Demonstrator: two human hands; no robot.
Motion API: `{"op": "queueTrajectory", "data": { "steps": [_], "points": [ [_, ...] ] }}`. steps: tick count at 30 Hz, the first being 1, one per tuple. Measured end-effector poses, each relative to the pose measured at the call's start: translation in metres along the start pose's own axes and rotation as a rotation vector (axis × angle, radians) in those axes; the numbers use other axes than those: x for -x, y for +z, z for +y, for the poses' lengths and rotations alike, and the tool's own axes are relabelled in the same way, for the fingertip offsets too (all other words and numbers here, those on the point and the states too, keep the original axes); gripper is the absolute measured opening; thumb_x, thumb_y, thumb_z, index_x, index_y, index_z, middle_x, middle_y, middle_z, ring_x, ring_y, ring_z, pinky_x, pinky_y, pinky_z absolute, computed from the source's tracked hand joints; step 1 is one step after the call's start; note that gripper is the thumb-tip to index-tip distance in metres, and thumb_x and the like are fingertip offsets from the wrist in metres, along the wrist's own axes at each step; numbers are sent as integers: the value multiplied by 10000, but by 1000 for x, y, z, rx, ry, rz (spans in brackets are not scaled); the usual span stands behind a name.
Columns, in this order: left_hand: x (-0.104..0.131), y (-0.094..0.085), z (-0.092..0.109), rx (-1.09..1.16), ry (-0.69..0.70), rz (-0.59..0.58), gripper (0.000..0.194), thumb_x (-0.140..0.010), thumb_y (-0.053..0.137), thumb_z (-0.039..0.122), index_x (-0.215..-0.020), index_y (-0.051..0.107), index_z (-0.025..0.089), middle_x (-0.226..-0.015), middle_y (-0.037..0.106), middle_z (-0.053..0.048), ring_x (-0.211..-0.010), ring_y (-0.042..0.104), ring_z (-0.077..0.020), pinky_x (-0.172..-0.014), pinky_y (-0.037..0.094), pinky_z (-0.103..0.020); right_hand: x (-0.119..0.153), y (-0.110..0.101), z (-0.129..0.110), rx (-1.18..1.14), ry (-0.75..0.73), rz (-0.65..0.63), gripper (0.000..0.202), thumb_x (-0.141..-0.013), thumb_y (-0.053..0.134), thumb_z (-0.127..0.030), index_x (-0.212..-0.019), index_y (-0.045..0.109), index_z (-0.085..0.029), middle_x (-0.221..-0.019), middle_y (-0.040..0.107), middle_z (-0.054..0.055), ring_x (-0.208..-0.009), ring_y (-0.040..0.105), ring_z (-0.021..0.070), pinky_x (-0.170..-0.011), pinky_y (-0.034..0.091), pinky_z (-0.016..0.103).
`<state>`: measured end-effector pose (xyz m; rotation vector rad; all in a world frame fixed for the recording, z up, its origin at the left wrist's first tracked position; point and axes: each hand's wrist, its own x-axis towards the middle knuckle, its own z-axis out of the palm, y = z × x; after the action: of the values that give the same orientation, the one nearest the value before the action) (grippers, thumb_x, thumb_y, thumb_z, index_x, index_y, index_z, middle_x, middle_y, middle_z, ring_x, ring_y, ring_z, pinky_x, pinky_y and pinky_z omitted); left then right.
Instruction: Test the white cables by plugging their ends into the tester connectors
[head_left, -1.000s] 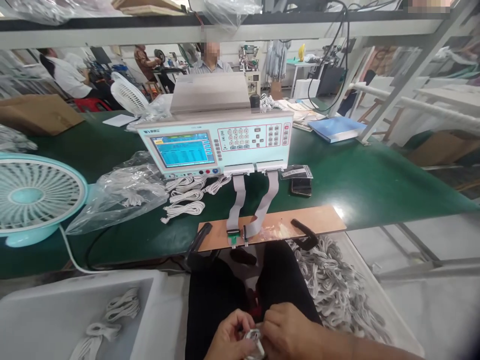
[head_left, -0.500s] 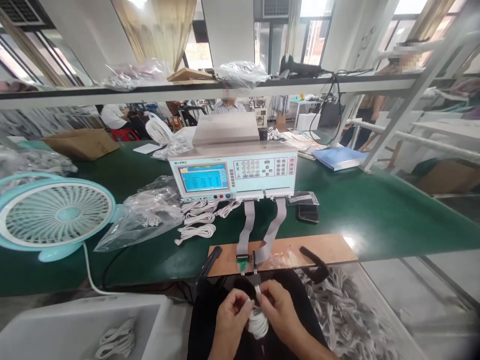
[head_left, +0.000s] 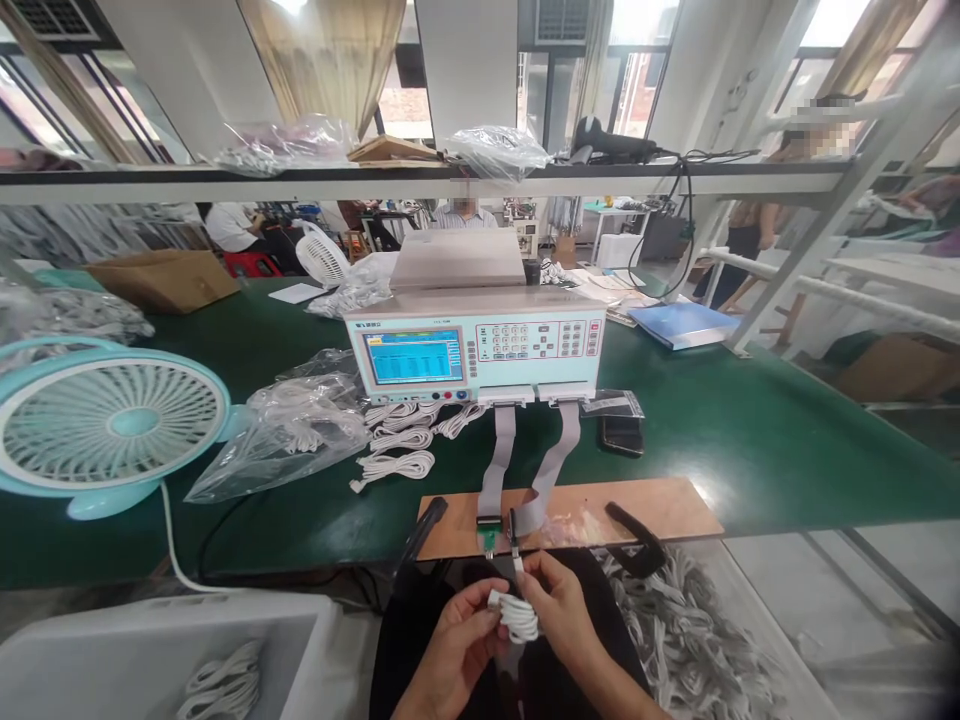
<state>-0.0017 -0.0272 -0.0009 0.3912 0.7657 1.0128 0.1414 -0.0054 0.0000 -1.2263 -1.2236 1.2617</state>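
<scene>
A coiled white cable (head_left: 519, 622) hangs between my two hands in front of the bench edge. My left hand (head_left: 459, 638) pinches it near one end, with a white plug (head_left: 494, 600) at the fingertips. My right hand (head_left: 559, 612) is closed on the cable's other plug (head_left: 518, 564), which meets the right test connector (head_left: 514, 530); how deep it sits I cannot tell. Left of that is a green adapter board (head_left: 490, 538) with a metal tip. Grey ribbon cables (head_left: 497, 460) run from both up to the tester (head_left: 480, 340), whose screen is lit.
A wooden board (head_left: 600, 505) with black clamps (head_left: 637, 535) lies along the bench edge. Many cables (head_left: 697, 630) fill a container at lower right. A white bin (head_left: 315, 640) stands at lower left. A blue fan (head_left: 135, 420), bagged cables and coiled cables (head_left: 395, 465) are on the green bench.
My right hand has moved the plug up to the right test connector. My left hand has stayed by the coil, its plug now turned beside it. The view has shifted slightly.
</scene>
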Motion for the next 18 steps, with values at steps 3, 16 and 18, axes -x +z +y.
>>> {"op": "queueTrajectory", "data": {
  "steps": [3,16,18],
  "points": [
    [-6,4,-4,-108,43,91,214,-692,677,256,-849,640,115,-555,583,7,-445,495,-70,-433,404,-174,-2,0,0,-42,17,1,317,-736,603,-452,-633,536,-160,-566,476,-25,-531,426,130,-503,351,225],
    [-15,10,2,-558,333,221,251,-741,591,380,-683,637,140,-615,551,25,-597,458,-118,-577,382,-198,-2,9,-14,-242,182,9,370,-639,699,-482,-602,540,-150,-529,501,-22,-472,418,111,-455,341,213],
    [-16,10,2,-551,345,246,247,-743,587,374,-658,631,147,-596,545,35,-587,449,-114,-582,378,-196,-2,12,-16,-294,230,12,369,-635,703,-481,-613,544,-149,-525,504,-24,-457,413,105,-445,334,209]
  ]
}}
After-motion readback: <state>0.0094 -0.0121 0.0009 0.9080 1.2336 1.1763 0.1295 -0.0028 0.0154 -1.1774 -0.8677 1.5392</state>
